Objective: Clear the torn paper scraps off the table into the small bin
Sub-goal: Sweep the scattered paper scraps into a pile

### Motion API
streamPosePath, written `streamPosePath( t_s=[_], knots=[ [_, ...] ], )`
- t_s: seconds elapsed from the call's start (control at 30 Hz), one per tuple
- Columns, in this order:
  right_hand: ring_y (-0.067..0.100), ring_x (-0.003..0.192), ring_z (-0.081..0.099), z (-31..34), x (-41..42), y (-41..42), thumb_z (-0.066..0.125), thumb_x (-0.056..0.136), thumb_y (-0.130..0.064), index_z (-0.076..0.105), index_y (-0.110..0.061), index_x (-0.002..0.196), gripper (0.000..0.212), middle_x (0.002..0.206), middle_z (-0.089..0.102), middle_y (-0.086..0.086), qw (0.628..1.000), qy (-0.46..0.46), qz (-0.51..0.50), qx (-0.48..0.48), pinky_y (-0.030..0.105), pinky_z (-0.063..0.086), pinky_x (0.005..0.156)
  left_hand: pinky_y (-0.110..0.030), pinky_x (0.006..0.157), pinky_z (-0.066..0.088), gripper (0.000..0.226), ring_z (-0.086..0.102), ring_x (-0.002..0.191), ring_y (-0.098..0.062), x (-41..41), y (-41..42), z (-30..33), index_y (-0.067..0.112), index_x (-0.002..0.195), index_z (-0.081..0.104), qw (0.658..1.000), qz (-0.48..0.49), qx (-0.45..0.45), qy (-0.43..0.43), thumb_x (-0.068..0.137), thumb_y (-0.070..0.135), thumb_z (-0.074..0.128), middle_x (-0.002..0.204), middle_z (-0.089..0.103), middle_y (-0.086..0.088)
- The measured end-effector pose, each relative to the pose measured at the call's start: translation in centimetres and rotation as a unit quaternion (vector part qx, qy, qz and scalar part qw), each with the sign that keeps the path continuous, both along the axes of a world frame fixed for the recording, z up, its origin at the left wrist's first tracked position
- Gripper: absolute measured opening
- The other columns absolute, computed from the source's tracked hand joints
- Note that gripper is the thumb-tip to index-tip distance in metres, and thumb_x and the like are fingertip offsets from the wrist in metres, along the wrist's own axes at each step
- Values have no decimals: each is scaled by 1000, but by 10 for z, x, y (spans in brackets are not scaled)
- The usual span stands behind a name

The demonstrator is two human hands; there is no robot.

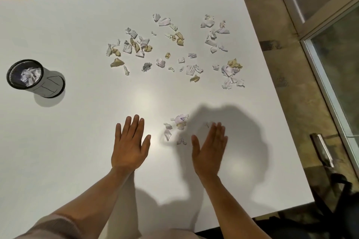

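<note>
Several torn white and tan paper scraps lie scattered over the far middle and right of the white table. A smaller cluster of scraps sits near the front, between my two hands. My left hand rests flat, fingers spread, holding nothing, to the left of that cluster. My right hand is open and turned on its edge, just right of the cluster. The small grey bin with a black rim stands at the left, with crumpled paper inside.
The table's right edge runs diagonally past a glass door with a metal frame and a handle. A dark chair stands at the table's front right corner. A mottled floor lies beyond the far edge.
</note>
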State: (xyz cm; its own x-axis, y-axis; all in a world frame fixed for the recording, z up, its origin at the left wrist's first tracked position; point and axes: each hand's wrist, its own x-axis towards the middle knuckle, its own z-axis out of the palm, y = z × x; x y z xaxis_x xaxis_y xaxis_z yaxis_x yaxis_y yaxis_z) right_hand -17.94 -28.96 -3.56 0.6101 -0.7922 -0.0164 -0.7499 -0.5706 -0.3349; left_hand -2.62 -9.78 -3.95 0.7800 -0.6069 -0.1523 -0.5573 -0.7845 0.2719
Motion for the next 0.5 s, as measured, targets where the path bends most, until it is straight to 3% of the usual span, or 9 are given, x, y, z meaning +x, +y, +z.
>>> streamPosePath(
  t_s=[0.13,0.27,0.5],
  knots=[
    [32,147,16,-6,-8,-2,21,96,-64,13,2,150,85,157,21,21,998,52,7,20,52,15,118,-48,122,5,62,7,152,-20,0,-1,1,15,153,29,1000,4,3,-1,99,47,26,162,20,-1],
    [28,148,12,-7,24,-4,16,95,-66,16,2,151,88,158,18,17,993,66,100,23,48,9,119,-48,122,6,62,7,151,-20,-1,-1,1,15,152,29,1000,3,5,0,100,46,26,161,21,-1],
    [22,148,15,-8,50,-10,21,96,-64,29,-3,149,81,158,25,10,959,19,282,23,47,16,119,-48,122,4,62,3,152,-17,0,0,0,17,154,26,1000,3,2,5,100,48,24,162,17,0]
  ],
)
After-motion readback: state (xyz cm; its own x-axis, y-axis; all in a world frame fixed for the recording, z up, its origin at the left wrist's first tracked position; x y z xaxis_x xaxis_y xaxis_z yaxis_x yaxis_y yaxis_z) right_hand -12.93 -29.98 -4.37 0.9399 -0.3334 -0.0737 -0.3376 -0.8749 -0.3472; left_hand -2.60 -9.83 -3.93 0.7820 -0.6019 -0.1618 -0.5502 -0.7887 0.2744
